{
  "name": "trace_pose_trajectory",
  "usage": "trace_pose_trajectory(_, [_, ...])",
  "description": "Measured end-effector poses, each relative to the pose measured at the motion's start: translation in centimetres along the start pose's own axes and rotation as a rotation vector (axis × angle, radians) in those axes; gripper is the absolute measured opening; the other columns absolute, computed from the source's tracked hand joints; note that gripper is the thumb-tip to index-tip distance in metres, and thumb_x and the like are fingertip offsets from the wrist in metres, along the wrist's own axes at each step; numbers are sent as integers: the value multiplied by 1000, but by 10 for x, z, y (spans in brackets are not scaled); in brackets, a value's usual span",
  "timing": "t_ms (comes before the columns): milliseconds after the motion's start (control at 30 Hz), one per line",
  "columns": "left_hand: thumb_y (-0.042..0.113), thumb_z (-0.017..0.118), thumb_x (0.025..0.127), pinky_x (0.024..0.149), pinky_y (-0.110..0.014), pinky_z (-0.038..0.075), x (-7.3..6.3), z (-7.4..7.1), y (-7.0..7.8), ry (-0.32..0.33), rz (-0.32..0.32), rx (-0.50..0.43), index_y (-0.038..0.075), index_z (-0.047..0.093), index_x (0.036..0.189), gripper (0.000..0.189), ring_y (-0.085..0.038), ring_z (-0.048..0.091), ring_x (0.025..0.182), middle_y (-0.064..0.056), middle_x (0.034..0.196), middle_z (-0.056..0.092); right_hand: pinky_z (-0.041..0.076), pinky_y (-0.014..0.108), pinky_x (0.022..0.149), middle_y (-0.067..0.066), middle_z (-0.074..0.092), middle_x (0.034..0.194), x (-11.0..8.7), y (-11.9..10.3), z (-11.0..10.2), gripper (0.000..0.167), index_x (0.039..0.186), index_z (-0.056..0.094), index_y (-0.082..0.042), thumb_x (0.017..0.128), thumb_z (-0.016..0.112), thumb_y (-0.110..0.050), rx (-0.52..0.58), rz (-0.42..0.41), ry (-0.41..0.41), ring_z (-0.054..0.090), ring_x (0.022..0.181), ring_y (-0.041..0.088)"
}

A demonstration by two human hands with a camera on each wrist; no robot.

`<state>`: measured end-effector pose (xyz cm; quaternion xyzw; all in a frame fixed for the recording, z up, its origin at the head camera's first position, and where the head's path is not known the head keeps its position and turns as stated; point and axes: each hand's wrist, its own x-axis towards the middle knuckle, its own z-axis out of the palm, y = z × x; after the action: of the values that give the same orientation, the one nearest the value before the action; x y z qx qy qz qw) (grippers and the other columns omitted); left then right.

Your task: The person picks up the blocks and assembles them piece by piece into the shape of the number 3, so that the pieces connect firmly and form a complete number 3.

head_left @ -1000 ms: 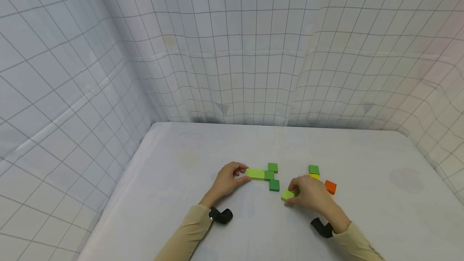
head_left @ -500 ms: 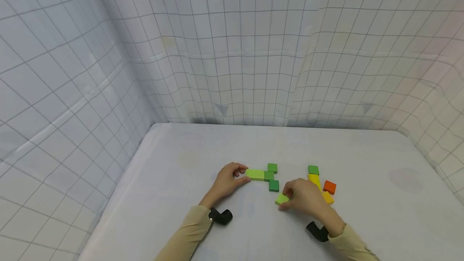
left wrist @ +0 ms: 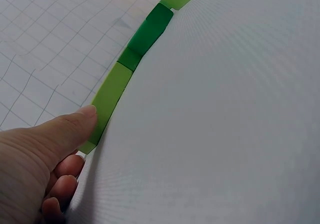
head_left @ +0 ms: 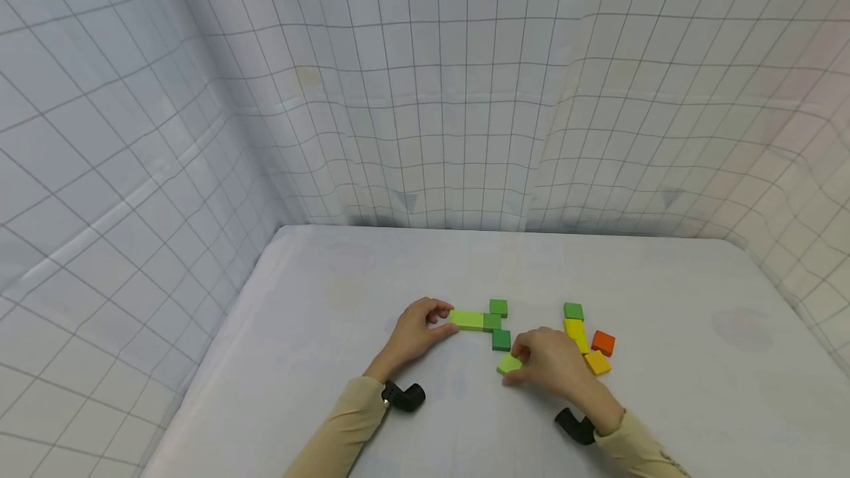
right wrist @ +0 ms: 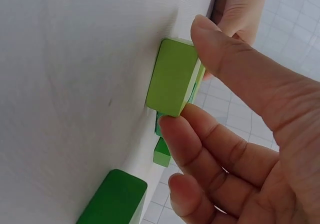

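Observation:
My left hand [head_left: 415,330] pinches the left end of a long light green block [head_left: 468,321] lying on the table; its thumb presses along the side in the left wrist view. A green block [head_left: 492,322] sits against the bar's right end. Two more touch that one at its corners: a green block [head_left: 498,307] behind and a dark green block [head_left: 501,340] in front. My right hand [head_left: 551,361] holds a smaller light green block [right wrist: 172,76] between thumb and fingertips, just in front of the dark green one and slightly turned.
Right of my right hand lie a green block [head_left: 573,311], a yellow block [head_left: 576,333], an amber block [head_left: 598,363] and an orange block [head_left: 603,343]. The white-covered table [head_left: 372,264] meets a checked white curtain [head_left: 425,94] at its back and sides.
My right hand has carried the small light green block left and slightly nearer, uncovering the yellow and amber blocks. My left hand keeps its grip in the same spot.

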<state>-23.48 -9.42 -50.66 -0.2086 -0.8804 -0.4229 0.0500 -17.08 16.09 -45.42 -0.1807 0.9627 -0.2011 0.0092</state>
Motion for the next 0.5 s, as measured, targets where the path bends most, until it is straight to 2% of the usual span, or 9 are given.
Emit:
trace_pose_trajectory(300, [29, 76, 82, 72, -28, 42, 1, -1, 0, -8, -9, 5, 12, 68, 108, 32, -10, 50, 79, 5, 91, 59, 40, 27, 58, -14, 50, 63, -2, 4, -2, 39, 72, 64, -19, 59, 87, -47, 11, 22, 1, 45, 60, 6])
trace_pose_trajectory(500, [28, 77, 82, 72, -28, 42, 0, -1, 1, -8, -16, 4, 12, 68, 108, 32, -10, 50, 79, 5, 91, 59, 39, 26, 56, -13, 49, 61, -5, 6, -5, 36, 70, 63, -19, 62, 86, -45, 38, 21, -14, 44, 59, 7])
